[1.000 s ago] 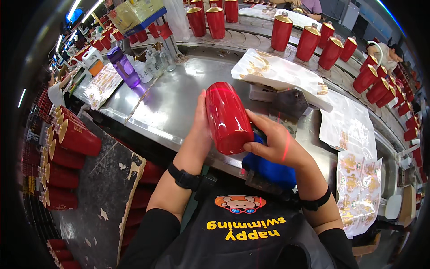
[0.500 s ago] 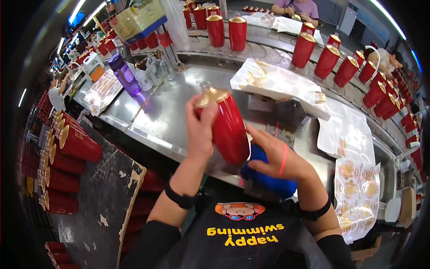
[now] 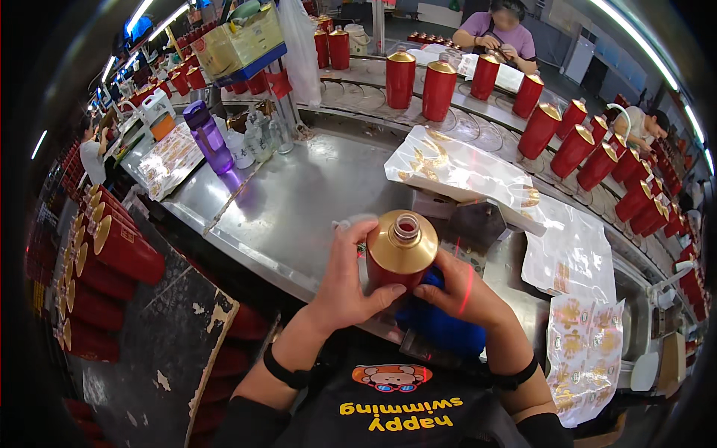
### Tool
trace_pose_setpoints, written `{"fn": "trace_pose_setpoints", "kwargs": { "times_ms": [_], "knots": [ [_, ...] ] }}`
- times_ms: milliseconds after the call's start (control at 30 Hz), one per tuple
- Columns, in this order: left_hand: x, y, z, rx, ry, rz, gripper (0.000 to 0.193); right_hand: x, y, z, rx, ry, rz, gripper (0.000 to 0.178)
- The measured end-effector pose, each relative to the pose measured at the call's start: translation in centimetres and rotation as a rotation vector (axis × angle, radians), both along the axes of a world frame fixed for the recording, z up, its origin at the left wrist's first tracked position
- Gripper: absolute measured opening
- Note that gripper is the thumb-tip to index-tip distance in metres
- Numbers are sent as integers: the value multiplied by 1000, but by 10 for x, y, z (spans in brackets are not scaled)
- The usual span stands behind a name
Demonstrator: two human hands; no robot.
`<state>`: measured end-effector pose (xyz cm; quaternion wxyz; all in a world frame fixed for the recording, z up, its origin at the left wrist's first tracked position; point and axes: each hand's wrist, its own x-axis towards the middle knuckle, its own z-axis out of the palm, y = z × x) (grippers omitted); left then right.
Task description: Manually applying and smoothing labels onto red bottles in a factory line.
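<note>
A red bottle (image 3: pixel 387 278) with a gold shoulder and an uncapped clear neck stands nearly upright between my two hands, its mouth turned up toward me. My left hand (image 3: pixel 345 287) wraps the bottle's left side, thumb across the near face. Something whitish and see-through shows at that hand's fingertips; its kind is unclear. From the right, my right hand (image 3: pixel 470 290) closes on the bottle's lower side, with some fingers hidden behind it. Under my right hand lies a bunched blue cloth (image 3: pixel 442 328) at the table's near edge.
Printed white-and-gold sheets (image 3: pixel 463 168) lie beyond the bottle, with more sheets (image 3: pixel 586 351) at right. A dark box-like block (image 3: pixel 478 222) sits beneath the sheets. A conveyor (image 3: pixel 358 93) carries several red bottles. A purple drinking bottle (image 3: pixel 209 140) stands left. Several red bottles (image 3: pixel 123 250) lie stacked lower left.
The bottle has come lower and nearer me, turning from tilted to nearly upright with its mouth toward me. My left hand has moved from its top to its side. Conveyor bottles have shifted.
</note>
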<state>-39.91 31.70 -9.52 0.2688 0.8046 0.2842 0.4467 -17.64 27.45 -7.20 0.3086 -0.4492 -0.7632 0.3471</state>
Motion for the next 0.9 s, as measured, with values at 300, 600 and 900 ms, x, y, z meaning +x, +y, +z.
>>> {"fn": "trace_pose_setpoints", "kwargs": {
  "times_ms": [300, 600, 900],
  "knots": [
    [14, 8, -7, 63, -112, 3, 100, 25, -7, 30, 124, -197, 41, 75],
    [25, 6, -22, -203, -386, -124, 99, 234, 84, 36, 18, -765, -698, 18],
    [15, 9, -17, -106, -280, -220, 103, 188, 223, 48, 30, -1041, 42, 50]
  ]
}}
